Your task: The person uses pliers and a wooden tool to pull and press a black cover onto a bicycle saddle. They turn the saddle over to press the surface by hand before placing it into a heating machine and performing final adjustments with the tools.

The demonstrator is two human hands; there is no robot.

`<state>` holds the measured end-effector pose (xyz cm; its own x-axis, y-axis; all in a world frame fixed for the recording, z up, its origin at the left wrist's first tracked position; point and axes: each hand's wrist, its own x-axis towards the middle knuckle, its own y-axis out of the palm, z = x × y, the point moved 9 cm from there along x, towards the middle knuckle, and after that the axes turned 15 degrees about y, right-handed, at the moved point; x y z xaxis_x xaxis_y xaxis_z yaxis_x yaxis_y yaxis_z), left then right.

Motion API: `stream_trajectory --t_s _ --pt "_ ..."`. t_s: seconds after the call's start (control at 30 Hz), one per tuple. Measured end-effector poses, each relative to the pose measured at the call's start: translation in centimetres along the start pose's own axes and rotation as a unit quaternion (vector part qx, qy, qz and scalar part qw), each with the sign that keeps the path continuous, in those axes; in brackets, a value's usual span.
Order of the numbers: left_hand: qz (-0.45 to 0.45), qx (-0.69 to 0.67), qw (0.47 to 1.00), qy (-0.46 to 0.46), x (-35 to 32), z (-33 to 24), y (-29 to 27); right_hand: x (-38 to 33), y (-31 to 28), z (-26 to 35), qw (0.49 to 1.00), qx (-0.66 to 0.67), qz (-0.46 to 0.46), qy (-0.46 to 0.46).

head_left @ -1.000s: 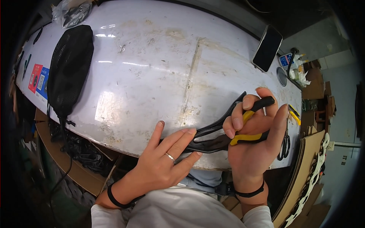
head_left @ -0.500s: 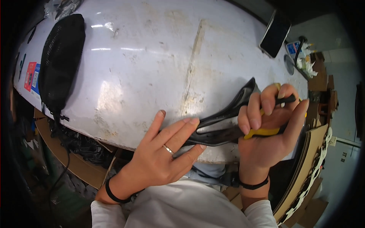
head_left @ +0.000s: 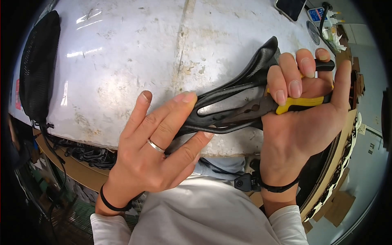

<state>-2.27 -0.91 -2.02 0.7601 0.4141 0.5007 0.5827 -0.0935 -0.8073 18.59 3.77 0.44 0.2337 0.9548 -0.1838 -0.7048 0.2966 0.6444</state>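
Observation:
A black slotted piece shaped like a bicycle saddle point(head_left: 241, 84) lies near the table's front edge, its broad, carbon-patterned end at the right. My left hand point(head_left: 153, 141), with a ring on one finger, grips its narrow end, thumb at the near edge and fingers over the far side; the forefinger sticks out. Pliers with yellow and black handles point(head_left: 300, 103) rest in my right hand point(head_left: 304, 126), palm up and fingers curled round the handles. Their dark jaws point left and lie against the piece beside its long slot; whether they pinch it, I cannot tell.
A long black mesh pouch point(head_left: 39, 69) with a cord lies at the table's left. At the far right stand a phone point(head_left: 290, 7) and a bottle with a blue label point(head_left: 316, 15). Cardboard boxes point(head_left: 79, 163) flank the table below. A small black camera point(head_left: 244, 182) hangs by my right wrist.
Both hands, the black piece and the pliers appear larger and higher in view. More of the piece's slot and the pliers' jaws shows. The table and pouch have shifted in view; both grips stay.

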Motion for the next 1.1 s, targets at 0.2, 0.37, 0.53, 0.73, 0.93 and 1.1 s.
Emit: stream_trajectory --t_s 0.2,0.37,0.53,0.73,0.93,1.1 --pt "0.012 -0.004 1.000 -0.009 0.3 -0.1 -0.1 -2.1 1.6 1.1 0.977 -0.195 -0.013 -0.086" --pt "0.024 0.012 1.000 -0.007 -0.3 -0.7 1.0 -4.1 2.3 1.0 0.957 -0.239 -0.111 -0.122" --pt "0.066 0.083 0.992 -0.073 0.3 -2.7 1.8 -4.5 3.0 0.2 0.970 -0.214 0.027 -0.113" --pt "0.046 0.116 0.988 -0.094 0.8 -3.0 1.4 -2.1 0.7 0.3 0.986 -0.147 -0.040 -0.064" --pt "0.025 0.098 0.991 -0.084 1.0 -3.3 1.7 -3.6 -0.2 4.3 0.992 0.016 0.053 -0.116" --pt "0.029 0.104 0.989 -0.100 1.1 -3.1 1.4 -8.8 -0.5 6.2 0.957 -0.096 0.003 -0.275"
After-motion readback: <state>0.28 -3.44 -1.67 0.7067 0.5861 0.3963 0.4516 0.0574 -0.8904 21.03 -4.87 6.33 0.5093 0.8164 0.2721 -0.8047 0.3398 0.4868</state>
